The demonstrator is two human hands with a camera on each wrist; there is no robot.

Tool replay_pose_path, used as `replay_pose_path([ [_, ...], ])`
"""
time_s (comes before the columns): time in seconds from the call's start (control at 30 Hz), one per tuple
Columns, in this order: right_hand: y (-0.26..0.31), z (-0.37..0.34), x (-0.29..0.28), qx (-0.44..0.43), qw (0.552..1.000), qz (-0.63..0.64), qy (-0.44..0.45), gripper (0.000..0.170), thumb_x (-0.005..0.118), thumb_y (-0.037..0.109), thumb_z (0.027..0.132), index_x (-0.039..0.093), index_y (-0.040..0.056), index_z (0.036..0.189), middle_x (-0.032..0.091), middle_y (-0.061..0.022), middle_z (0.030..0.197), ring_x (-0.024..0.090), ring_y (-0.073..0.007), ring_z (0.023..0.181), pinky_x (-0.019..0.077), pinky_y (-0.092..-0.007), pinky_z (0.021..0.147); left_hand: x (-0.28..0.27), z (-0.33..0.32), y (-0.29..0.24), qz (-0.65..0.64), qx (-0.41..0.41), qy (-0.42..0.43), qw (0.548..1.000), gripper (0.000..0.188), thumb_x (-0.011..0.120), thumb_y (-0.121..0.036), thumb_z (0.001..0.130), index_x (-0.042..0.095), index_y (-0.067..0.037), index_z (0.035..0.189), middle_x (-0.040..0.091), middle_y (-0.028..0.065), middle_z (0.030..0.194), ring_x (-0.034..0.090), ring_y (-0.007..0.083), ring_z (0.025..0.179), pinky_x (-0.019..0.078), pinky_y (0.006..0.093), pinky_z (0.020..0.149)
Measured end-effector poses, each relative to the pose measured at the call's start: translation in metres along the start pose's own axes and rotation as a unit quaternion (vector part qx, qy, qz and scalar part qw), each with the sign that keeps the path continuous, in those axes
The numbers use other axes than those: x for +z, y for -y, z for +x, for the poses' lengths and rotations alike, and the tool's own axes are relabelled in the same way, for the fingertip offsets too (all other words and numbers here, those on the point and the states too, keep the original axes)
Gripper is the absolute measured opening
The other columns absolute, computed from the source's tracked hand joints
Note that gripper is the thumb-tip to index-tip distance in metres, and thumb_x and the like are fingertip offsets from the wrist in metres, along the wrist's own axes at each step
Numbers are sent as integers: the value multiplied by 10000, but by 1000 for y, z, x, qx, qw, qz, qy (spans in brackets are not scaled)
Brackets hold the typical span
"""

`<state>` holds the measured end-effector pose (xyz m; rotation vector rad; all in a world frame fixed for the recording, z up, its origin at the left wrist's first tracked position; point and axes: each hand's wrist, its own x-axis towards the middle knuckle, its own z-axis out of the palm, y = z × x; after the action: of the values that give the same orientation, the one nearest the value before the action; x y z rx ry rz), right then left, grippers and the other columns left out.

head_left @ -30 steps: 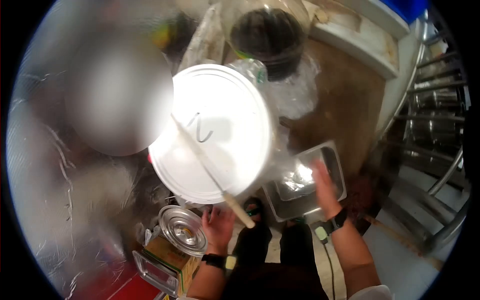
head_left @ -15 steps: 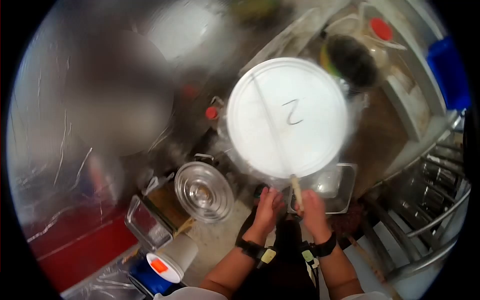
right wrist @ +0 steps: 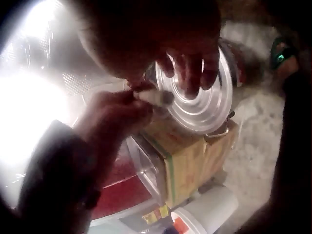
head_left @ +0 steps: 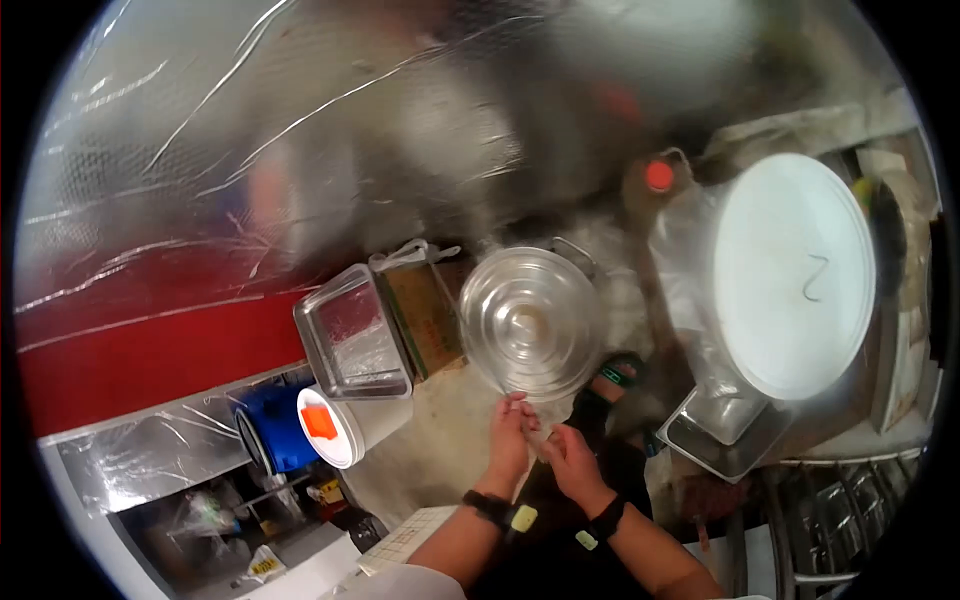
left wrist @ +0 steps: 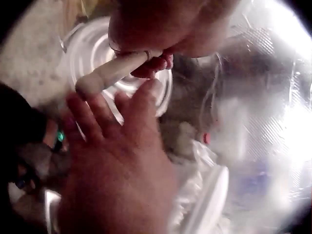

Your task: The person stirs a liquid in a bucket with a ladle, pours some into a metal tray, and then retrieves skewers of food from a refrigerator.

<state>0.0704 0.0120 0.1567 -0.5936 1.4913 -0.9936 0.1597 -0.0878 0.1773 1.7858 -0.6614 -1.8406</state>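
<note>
While left hand (head_left: 508, 455) pinches pale handle (left wrist: 114, 74) in curled fingers, right hand (head_left: 576, 468) hovers beside it, fingers loosely extended, contact unclear. Handle hangs midair between hands, near closest edge of metal lid (head_left: 530, 325). Best: firm left pinch, wary of hidden end.

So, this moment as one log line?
left hand: holds pale handle | right hand: near handle's end | around: shiny round lid, marked white lid

The person in front of me wears white sleeves (head_left: 410, 584), black trousers (head_left: 625, 475) and a dark sandal (head_left: 631, 362) with a green mark (head_left: 617, 375); round each wrist sits a black band (head_left: 487, 507) carrying a small, pale yellow-green block (head_left: 523, 518).
</note>
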Motion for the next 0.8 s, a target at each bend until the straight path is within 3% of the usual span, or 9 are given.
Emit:
replay_pose_path([
  [0.23, -24, 6, -35, 74, 995, -66, 14, 343, 560, 229, 903, 505, -5, 1148, 498, -141, 1076, 581, -243, 850, 467, -348, 755, -116, 31, -23, 160, 168, -305, 924, 152, 427, -177, 967, 503, -60, 1026, 464, -2, 769, 449, 90, 640, 407, 241, 573],
  [0.3, -25, -1, -55, 97, 987, -124, 31, 354, 545, 249, 916, 496, 0, 1161, 490, -144, 1085, 576, -250, 855, 466, -362, 753, -132, 28, -48, -15, 220, -333, 917, 149, 421, -178, 967, 505, -56, 985, 458, 1, 762, 449, 104, 632, 415, 253, 578],
  [0.5, -61, -23, -98, 139, 978, -150, 47, 366, 497, 288, 948, 487, 3, 1178, 524, -147, 1109, 572, -224, 909, 478, -370, 771, -227, 83, -113, -132, 156, -348, 915, 173, 432, -161, 938, 514, -73, 814, 486, 27, 700, 478, 145, 623, 424, 282, 571],
  [0.63, -84, -35, -136, 194, 962, 129, -139, 316, 520, 250, 948, 523, -14, 1121, 575, -80, 1037, 563, -153, 923, 484, -301, 801, -295, 118, -125, -4, 94, -301, 949, 195, 466, -233, 931, 511, -104, 793, 517, 34, 689, 465, 194, 526, 404, 321, 496],
  [0.67, -77, -37, -150, 177, 959, 118, -188, 302, 517, 240, 950, 529, -18, 1106, 581, -70, 995, 571, -143, 887, 484, -303, 803, -318, 132, -124, -43, 60, -184, 980, 218, 462, -268, 941, 538, -84, 851, 531, 49, 691, 504, 229, 557, 432, 369, 485],
  [0.7, -69, -41, -167, 161, 954, 127, -220, 299, 498, 240, 958, 530, -19, 1104, 588, -82, 1009, 579, -157, 894, 486, -309, 809, -260, 121, -139, 0, 8, -233, 972, 255, 467, -306, 944, 537, -61, 972, 573, 100, 808, 560, 259, 641, 491, 429, 530],
  [0.73, -55, -39, -175, 162, 896, 254, -327, 306, 487, 249, 964, 529, -17, 1108, 590, -95, 1032, 584, -171, 906, 483, -309, 806, -267, 128, -142, 131, -33, -244, 960, 326, 500, -247, 929, 480, -26, 1168, 557, 167, 1073, 587, 277, 882, 526, 441, 711],
  [0.77, -56, -44, -191, 154, 870, 295, -365, 466, 482, 350, 956, 438, -2, 1258, 535, -148, 1187, 549, -238, 1046, 448, -332, 900, -232, 129, -133, 328, 144, -288, 888, 385, 510, -211, 919, 428, -30, 1249, 491, 170, 1192, 546, 274, 996, 499, 419, 795],
  [0.8, -52, -48, -207, 149, 858, 289, -397, 466, 482, 350, 956, 438, -2, 1258, 535, -148, 1187, 549, -238, 1046, 448, -332, 900, -193, 121, -126, 483, 327, -316, 748, 466, 520, -174, 909, 376, -33, 1329, 425, 173, 1312, 505, 271, 1110, 473, 398, 879],
])
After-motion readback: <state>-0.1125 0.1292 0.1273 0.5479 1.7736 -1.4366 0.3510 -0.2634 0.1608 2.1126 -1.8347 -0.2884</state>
